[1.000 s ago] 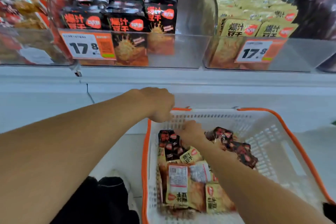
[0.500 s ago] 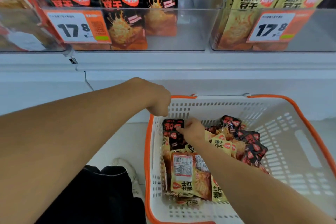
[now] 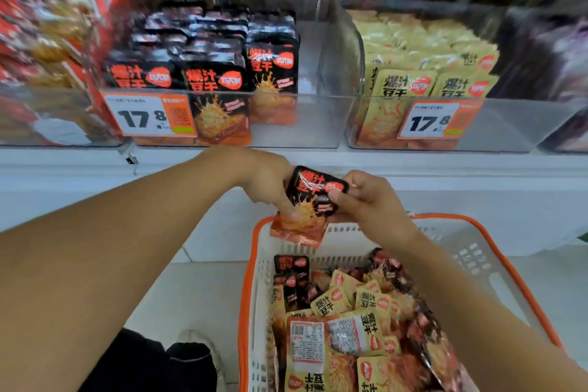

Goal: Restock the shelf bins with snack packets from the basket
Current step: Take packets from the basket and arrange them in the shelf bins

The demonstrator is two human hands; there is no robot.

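Both hands hold one black snack packet above the basket, in front of the shelf bins

Head view: the left hand (image 3: 270, 184) and the right hand (image 3: 369, 200) both have their fingers curled on a black packet (image 3: 310, 200), pinching it from each side; it is black on top with orange-red characters, orange at the bottom with a picture of the food. Under it, the white basket (image 3: 471, 251) with orange rim contains more black and yellow packets. On the shelf, the clear bin (image 3: 305, 124) of black packets has free space at its right, and the bin of yellow packets (image 3: 509, 124) stands beside it
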